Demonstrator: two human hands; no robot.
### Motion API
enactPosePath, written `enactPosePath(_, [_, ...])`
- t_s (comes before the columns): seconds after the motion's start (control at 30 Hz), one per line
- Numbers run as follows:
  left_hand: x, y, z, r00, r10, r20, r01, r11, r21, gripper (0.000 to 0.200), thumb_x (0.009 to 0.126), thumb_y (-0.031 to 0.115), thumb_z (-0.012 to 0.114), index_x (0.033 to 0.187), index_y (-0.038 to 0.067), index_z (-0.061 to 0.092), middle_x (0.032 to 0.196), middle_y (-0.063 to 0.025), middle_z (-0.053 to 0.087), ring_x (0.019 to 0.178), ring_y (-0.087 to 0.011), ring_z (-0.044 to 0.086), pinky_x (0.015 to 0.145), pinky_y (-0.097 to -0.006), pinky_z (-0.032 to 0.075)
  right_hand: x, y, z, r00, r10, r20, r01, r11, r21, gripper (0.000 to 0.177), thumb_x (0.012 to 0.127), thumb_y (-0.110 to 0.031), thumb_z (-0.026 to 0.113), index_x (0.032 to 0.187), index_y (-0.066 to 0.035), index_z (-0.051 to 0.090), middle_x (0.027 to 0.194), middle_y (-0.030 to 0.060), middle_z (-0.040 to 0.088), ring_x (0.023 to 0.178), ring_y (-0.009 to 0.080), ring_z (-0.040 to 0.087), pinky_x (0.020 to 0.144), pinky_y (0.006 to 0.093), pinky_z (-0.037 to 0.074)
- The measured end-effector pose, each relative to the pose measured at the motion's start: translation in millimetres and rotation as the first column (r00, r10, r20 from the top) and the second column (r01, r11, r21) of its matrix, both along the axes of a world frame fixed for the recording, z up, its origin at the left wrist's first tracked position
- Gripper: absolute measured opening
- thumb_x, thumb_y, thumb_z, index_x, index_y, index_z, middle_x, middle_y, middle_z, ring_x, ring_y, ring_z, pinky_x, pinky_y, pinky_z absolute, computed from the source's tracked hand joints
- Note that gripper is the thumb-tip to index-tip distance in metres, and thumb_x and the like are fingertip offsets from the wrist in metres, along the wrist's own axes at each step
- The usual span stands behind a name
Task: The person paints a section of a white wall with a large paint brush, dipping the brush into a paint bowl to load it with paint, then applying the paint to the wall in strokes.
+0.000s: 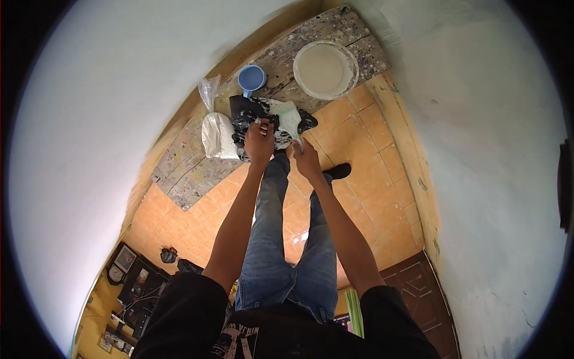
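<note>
A crumpled black plastic bag (244, 107), smeared with white, lies on a paint-spattered board. My left hand (259, 142) is closed on it, fingers curled into its folds. On top of the black bag rests a limp whitish, pale green piece (288, 116) that looks like thin plastic or cloth. Its lower end narrows to my right hand (307, 158), which pinches it. Left of the black bag stands a clear plastic bag of white powder (219, 136), its top gathered upward. A blue mug (252, 78) sits just behind the black bag.
The spattered board (185, 170) runs diagonally along the wall. A round tub of whitish liquid (326, 70) stands at its far right. Orange floor tiles (365, 179) lie below, with my feet near the board. Pale walls rise on both sides; a brown door (418, 293) is at lower right.
</note>
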State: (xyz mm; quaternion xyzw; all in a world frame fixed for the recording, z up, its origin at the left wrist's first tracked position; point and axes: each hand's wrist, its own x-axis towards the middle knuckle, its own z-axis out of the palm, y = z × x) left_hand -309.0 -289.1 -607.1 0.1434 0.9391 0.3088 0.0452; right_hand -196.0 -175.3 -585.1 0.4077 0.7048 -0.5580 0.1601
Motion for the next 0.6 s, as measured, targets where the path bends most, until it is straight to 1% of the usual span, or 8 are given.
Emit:
enactPosePath(0.1, [-2.4, 10.5, 12.0, 0.996, 0.077, 0.047, -0.077, 0.997, -0.009, 0.013, 0.082, 0.015, 0.072, 0.093, 0.008, 0.07, 0.082, -0.0064, 0.065, 0.071, -0.0226, 0.066, 0.062, -0.0368, 0.051, 15.4, 3.2, 8.7, 0.995, -0.077, -0.06, 0.074, 0.996, -0.052, 0.056, 0.099, -0.041, 0.049, 0.129, 0.007, 0.053, 0.114, 0.0324, 0.062, 0.109, 0.0465, 0.06, 0.092, 0.0478, 0.048])
enactPosePath(0.17, [-5.8, 15.0, 21.1, 0.992, 0.073, 0.098, -0.069, 0.997, -0.047, 0.014, 0.082, 0.015, 0.072, 0.094, 0.008, 0.07, 0.083, -0.0062, 0.065, 0.073, -0.0224, 0.066, 0.063, -0.0368, 0.051, 28.9, -1.8, 2.6, 0.99, -0.091, -0.106, 0.1, 0.992, 0.083, 0.039, 0.101, -0.037, 0.05, 0.102, 0.002, 0.053, 0.079, 0.0168, 0.054, 0.073, 0.0283, 0.053, 0.067, 0.0395, 0.043])
enactPosePath(0.2, [-6.4, 15.2, 22.9, 0.99, 0.07, 0.125, -0.062, 0.996, -0.067, 0.015, 0.082, 0.015, 0.072, 0.095, 0.009, 0.071, 0.084, -0.0061, 0.065, 0.073, -0.0223, 0.066, 0.063, -0.0368, 0.051, 33.9, -1.3, 7.2, 0.991, -0.095, -0.094, 0.103, 0.991, 0.087, 0.038, 0.101, -0.036, 0.05, 0.098, 0.001, 0.055, 0.074, 0.0146, 0.055, 0.068, 0.0264, 0.054, 0.064, 0.0385, 0.043])
enactPosePath(0.23, [-6.1, 13.5, 21.7, 0.986, 0.067, 0.155, -0.066, 0.998, -0.014, 0.015, 0.082, 0.015, 0.072, 0.095, 0.009, 0.071, 0.084, -0.0061, 0.065, 0.073, -0.0222, 0.066, 0.064, -0.0364, 0.051, 34.5, 0.6, 18.5, 0.992, -0.099, -0.082, 0.107, 0.99, 0.092, 0.037, 0.101, -0.035, 0.05, 0.093, 0.0, 0.056, 0.069, 0.0124, 0.056, 0.063, 0.0245, 0.055, 0.06, 0.0375, 0.044])
enactPosePath(0.3, [-4.6, 8.6, 20.9, 0.976, 0.053, 0.213, -0.074, 0.993, 0.092, 0.015, 0.082, 0.015, 0.073, 0.096, 0.008, 0.071, 0.084, -0.0062, 0.065, 0.073, -0.0219, 0.065, 0.064, -0.0357, 0.051, 39.3, 10.2, 46.4, 0.995, -0.098, 0.012, 0.098, 0.995, -0.023, 0.039, 0.101, -0.036, 0.05, 0.102, 0.001, 0.061, 0.083, 0.0193, 0.067, 0.078, 0.0352, 0.066, 0.069, 0.0419, 0.049])
enactPosePath(0.4, [-5.8, 9.4, 36.4, 0.979, 0.015, 0.206, -0.039, 0.993, 0.113, 0.015, 0.083, 0.014, 0.073, 0.096, 0.007, 0.07, 0.083, -0.0064, 0.065, 0.071, -0.0209, 0.064, 0.064, -0.0342, 0.051, 55.0, 14.4, 60.9, 0.989, -0.148, -0.022, 0.146, 0.987, -0.07, 0.037, 0.102, -0.036, 0.049, 0.089, -0.001, 0.056, 0.065, 0.01, 0.057, 0.06, 0.0222, 0.057, 0.058, 0.0361, 0.043])
enactPosePath(0.5, [-6.7, 12.3, 47.8, 0.99, -0.037, 0.139, 0.015, 0.988, 0.152, 0.012, 0.085, 0.011, 0.072, 0.095, 0.005, 0.07, 0.081, -0.0066, 0.065, 0.07, -0.0198, 0.063, 0.064, -0.0325, 0.05, 62.0, 15.8, 69.2, 0.962, -0.232, -0.141, 0.227, 0.973, -0.048, 0.038, 0.103, -0.037, 0.048, 0.089, -0.003, 0.056, 0.06, 0.0052, 0.048, 0.054, 0.014, 0.047, 0.054, 0.0324, 0.038])
enactPosePath(0.6, [-5.1, 18.8, 58.3, 0.986, -0.028, 0.166, -0.006, 0.979, 0.202, 0.011, 0.085, 0.01, 0.071, 0.095, 0.004, 0.069, 0.08, -0.0072, 0.066, 0.069, -0.0183, 0.063, 0.063, -0.0315, 0.05, 60.3, 26.2, 83.2, 0.955, -0.252, -0.157, 0.241, 0.967, -0.081, 0.039, 0.103, -0.039, 0.047, 0.089, -0.003, 0.056, 0.059, 0.0014, 0.042, 0.053, 0.0122, 0.041, 0.052, 0.031, 0.035])
